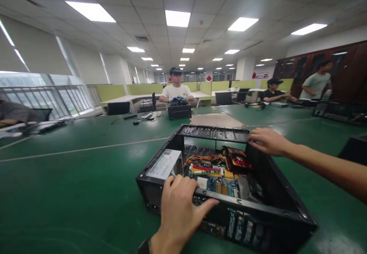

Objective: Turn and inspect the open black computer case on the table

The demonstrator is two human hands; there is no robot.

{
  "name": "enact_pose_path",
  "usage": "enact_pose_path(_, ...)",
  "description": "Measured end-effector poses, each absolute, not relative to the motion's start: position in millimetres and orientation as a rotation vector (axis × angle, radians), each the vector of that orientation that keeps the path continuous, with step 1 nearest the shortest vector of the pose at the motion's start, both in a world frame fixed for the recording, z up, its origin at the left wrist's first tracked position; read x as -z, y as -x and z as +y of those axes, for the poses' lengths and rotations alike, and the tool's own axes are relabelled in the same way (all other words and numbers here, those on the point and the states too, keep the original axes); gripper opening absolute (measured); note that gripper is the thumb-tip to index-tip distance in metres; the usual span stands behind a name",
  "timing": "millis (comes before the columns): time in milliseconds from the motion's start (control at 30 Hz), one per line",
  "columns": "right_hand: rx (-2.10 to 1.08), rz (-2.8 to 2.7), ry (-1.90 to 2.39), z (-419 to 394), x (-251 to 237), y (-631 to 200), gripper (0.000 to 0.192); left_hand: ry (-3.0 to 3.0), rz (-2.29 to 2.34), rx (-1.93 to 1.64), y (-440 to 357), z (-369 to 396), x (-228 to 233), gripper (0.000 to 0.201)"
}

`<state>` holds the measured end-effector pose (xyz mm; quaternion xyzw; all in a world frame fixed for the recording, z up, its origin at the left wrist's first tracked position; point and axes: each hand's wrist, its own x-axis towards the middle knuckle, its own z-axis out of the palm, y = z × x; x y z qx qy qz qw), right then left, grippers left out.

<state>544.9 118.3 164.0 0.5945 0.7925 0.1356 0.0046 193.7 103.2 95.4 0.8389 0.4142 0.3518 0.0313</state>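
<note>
Low in the centre of the frame, the left hand lies over the near metal rail of the open black desktop computer case, its fingers curled onto the rail and its thumb stretched out along the edge, so it grips the frame rather than any part inside. That case sits on the green counter, lower centre to right of the frame, with its side panel off. A slip here could drive the fingertips down into the blue motherboard just beneath, bending pins or dragging on the bundle of coloured wires. Raw sheet-metal edges could also cut a palm pressed hard on them.

Left of that hand, the grey power supply box fills the near corner. Farther back, the red and black graphics card stands upright in its slot; a jolt to the case might rock it.

At the far right corner, the right hand rests on the case's rear top edge, fingers loosely bent over it. Uneven pulling by the 2 hands could skid or twist the case.

Beyond, a seated person works at another black case.
</note>
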Motion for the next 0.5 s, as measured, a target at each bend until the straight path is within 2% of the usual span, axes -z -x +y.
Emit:
enact_pose_path(167, -0.16, 2.366, -1.738, 154.4, -153.4, -465.2, 0.034, -2.715, 1.161, -0.969, -185.0, 115.3, -94.9, 0.043)
enact_pose_path(333, 0.006, 2.219, -1.634, 176.7, -104.1, -415.8, 0.03, -2.878, 1.08, -0.198, -199.0, 150.0, -151.8, 0.042)
enact_pose_path(433, 0.043, 2.157, -1.644, 191.6, -83.9, -415.4, 0.031, -3.081, 0.984, 0.299, -239.5, 190.5, -173.0, 0.027)
enact_pose_path(500, 0.058, 2.157, -1.661, 196.2, -76.2, -420.8, 0.027, -3.07, 0.926, 0.591, -272.4, 218.2, -165.7, 0.017)
